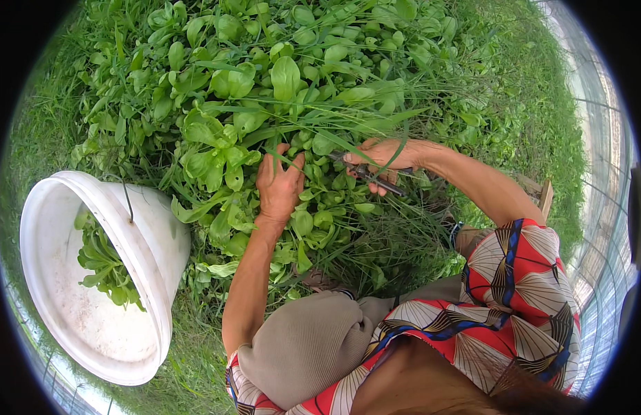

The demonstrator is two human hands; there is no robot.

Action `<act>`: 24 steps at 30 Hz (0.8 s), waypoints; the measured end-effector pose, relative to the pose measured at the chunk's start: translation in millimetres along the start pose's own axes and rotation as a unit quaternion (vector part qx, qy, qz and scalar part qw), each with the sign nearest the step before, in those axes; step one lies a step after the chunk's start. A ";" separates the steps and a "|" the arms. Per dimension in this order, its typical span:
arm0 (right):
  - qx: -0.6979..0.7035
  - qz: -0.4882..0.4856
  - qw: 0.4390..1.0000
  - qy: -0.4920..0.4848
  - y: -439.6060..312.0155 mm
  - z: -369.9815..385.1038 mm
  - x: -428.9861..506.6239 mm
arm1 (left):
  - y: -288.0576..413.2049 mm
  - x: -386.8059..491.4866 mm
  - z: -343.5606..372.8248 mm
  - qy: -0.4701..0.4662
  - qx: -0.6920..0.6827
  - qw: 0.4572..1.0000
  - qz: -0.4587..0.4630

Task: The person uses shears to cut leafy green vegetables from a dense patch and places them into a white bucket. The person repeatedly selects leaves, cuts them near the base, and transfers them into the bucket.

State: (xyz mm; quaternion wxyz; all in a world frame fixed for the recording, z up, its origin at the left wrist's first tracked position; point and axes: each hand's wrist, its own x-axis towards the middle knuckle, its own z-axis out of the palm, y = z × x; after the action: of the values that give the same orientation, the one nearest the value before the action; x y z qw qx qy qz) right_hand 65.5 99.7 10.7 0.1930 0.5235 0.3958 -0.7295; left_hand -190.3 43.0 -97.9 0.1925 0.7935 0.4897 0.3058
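My left hand [280,182] reaches down among low leafy green plants [216,150], palm downward. Its fingertips sink into the foliage, so whether they grip a stem is hidden. To its right, my right hand [380,155] holds a pair of pruning shears [385,184] with dark handles. The blades [338,155] point left toward my left hand and are partly covered by leaves. Long grass blades cross over my right hand and the plants around it.
At left, a white plastic bucket [159,207] with a wire handle [128,199] lies tilted, its mouth toward me. Several leafy greens [108,264] are inside. A piece of wood [546,198] stands beyond my right arm. Translucent sheeting [603,150] edges the grass at right.
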 end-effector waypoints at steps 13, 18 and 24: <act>0.021 -0.071 0.996 0.046 8.8 10.2 20.7 | 2.3 -0.8 0.9 0.004 -0.048 0.998 -0.034; 0.041 -0.026 0.998 0.038 14.1 9.9 -1.9 | 15.7 5.3 -9.4 0.080 -0.139 0.985 -0.057; 0.026 -0.010 1.000 -0.015 17.8 11.9 -35.3 | 45.9 -10.7 -100.4 0.234 -0.212 0.945 -0.083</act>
State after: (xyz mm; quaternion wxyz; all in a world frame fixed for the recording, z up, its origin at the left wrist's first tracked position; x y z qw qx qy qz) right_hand 83.9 74.8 38.0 0.1783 0.5137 0.3791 -0.7488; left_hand -231.3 13.5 0.9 0.2608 0.5969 0.5087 0.5630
